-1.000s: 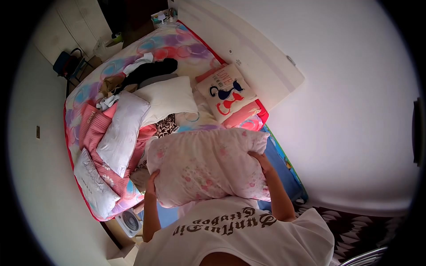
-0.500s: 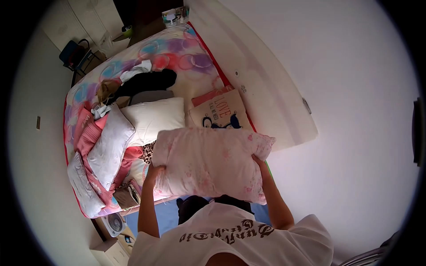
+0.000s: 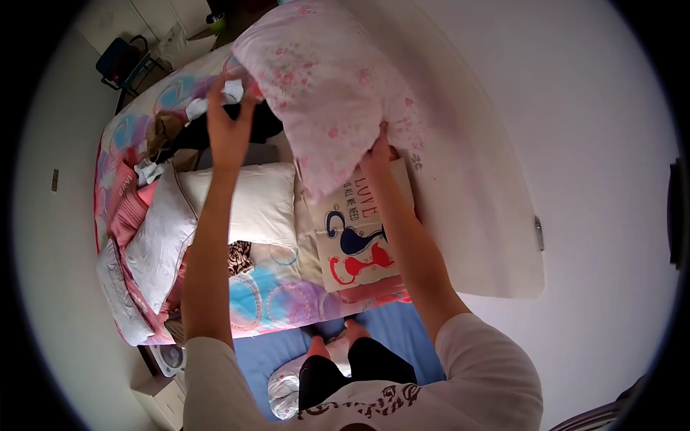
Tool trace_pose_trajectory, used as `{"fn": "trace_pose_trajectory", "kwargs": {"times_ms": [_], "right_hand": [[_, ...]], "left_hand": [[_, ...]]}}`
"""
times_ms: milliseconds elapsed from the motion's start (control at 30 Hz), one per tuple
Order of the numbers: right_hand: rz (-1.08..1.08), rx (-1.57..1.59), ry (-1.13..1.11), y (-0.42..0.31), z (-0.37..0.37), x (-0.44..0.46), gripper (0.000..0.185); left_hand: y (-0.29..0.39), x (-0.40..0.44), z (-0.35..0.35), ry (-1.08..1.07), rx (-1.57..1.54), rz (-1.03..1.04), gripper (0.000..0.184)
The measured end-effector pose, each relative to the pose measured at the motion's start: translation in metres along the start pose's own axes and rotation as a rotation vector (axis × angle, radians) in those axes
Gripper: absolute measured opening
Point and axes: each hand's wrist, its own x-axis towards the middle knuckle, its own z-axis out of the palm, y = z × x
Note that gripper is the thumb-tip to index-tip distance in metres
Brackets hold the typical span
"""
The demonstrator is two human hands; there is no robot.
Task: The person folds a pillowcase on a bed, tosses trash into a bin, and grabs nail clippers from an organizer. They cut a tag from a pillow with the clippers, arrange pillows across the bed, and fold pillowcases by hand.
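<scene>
A pink floral pillow point(image 3: 323, 86) is stretched out ahead of me, tilted, at the top middle over the bed and against the pale headboard. My right hand point(image 3: 377, 151) grips its lower edge. My left hand point(image 3: 231, 129) is raised beside the pillow's left edge, fingers apart, holding nothing, above the black cloth point(image 3: 198, 136). Below the floral pillow lies a cushion with two cats and the word LOVE point(image 3: 359, 244). A cream pillow point(image 3: 262, 205) lies to the left of it.
White pillows point(image 3: 162, 233) and a pink ribbed cloth point(image 3: 129, 205) lie at the bed's left. The headboard point(image 3: 481, 215) runs along the right. A blue surface point(image 3: 395, 341) is under my feet, with a white bundle point(image 3: 285, 391). A chair point(image 3: 123, 63) stands far left.
The floral pillow has moved forward and up, from in front of my body to the far part of the bed. My left hand has let go of it. The cat cushion is uncovered.
</scene>
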Motion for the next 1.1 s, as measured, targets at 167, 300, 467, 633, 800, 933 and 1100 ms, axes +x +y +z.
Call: {"fn": "trace_pose_trajectory", "kwargs": {"times_ms": [167, 300, 467, 633, 800, 933, 1100], "right_hand": [[0.135, -0.131, 0.408, 0.090, -0.096, 0.076, 0.045], [0.218, -0.520, 0.593, 0.117, -0.209, 0.097, 0.038], [0.136, -0.538, 0.553, 0.127, -0.268, 0.101, 0.041], [0.040, -0.504, 0.560, 0.127, -0.258, 0.095, 0.041], [-0.031, -0.772, 0.292, 0.141, -0.231, 0.061, 0.046], [-0.135, -1.032, 0.165, 0.202, -0.163, -0.045, 0.044], [0.040, -1.101, -0.005, 0.317, -0.142, -0.165, 0.035]], "left_hand": [[-0.144, -0.332, 0.074, -0.522, 0.145, -0.400, 0.083], [-0.170, -0.549, 0.061, -0.871, 0.216, -1.045, 0.087], [-0.169, -0.618, 0.062, -0.725, 0.286, -0.798, 0.076], [-0.152, -0.613, 0.072, -0.710, 0.327, -1.016, 0.072], [-0.137, -0.572, 0.068, -0.806, 0.333, -1.195, 0.079], [-0.136, -0.564, 0.050, -0.790, 0.245, -1.206, 0.076], [-0.155, -0.609, -0.012, -0.506, -0.172, -0.990, 0.066]]}}
